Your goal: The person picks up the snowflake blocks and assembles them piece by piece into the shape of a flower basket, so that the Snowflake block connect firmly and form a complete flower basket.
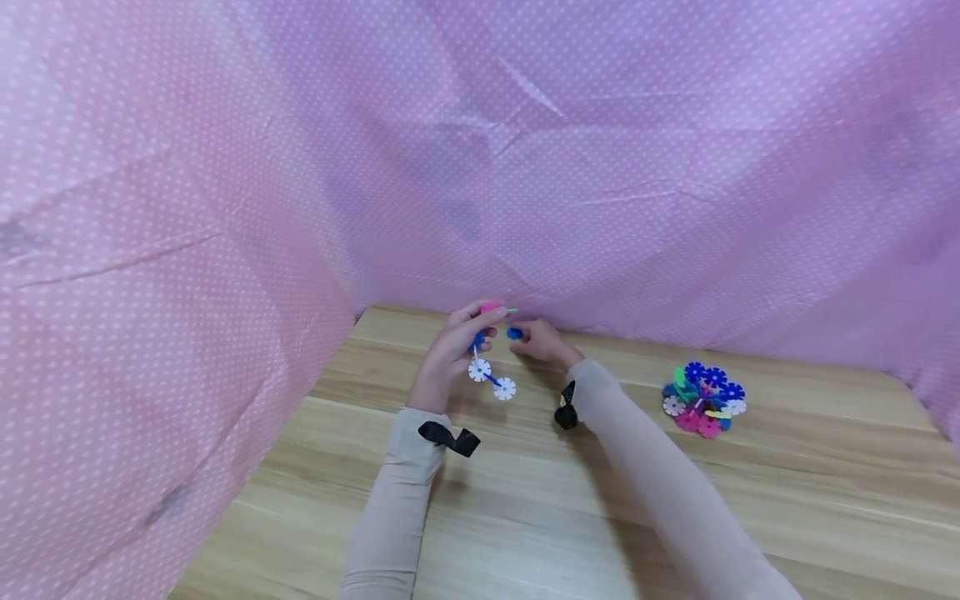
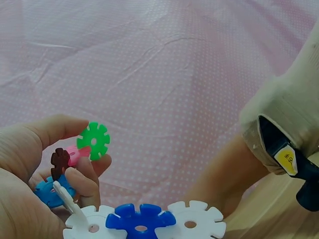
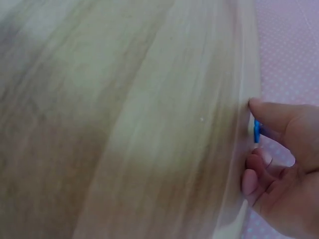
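My left hand point(image 1: 452, 343) holds a chain of notched plastic flower discs near the far edge of the table. In the left wrist view its thumb and fingertips are at a green disc point(image 2: 94, 141), with a pink disc point(image 2: 76, 155), a brown disc point(image 2: 60, 163) and a light blue disc point(image 2: 50, 193) against the fingers. The chain's lower end hangs free, with a dark blue disc point(image 2: 141, 219) between white discs point(image 2: 192, 219). Just to the right, my right hand point(image 1: 547, 343) has its bent fingers around a separate blue disc point(image 1: 514, 333), mostly hidden in the right wrist view.
A pile of loose discs point(image 1: 703, 400), blue, white, pink, green and yellow, lies on the wooden table point(image 1: 525, 508) at the right. Pink dotted cloth point(image 1: 480, 167) hangs behind the table and along its left side. Black straps point(image 1: 450, 437) are tied around both sleeves.
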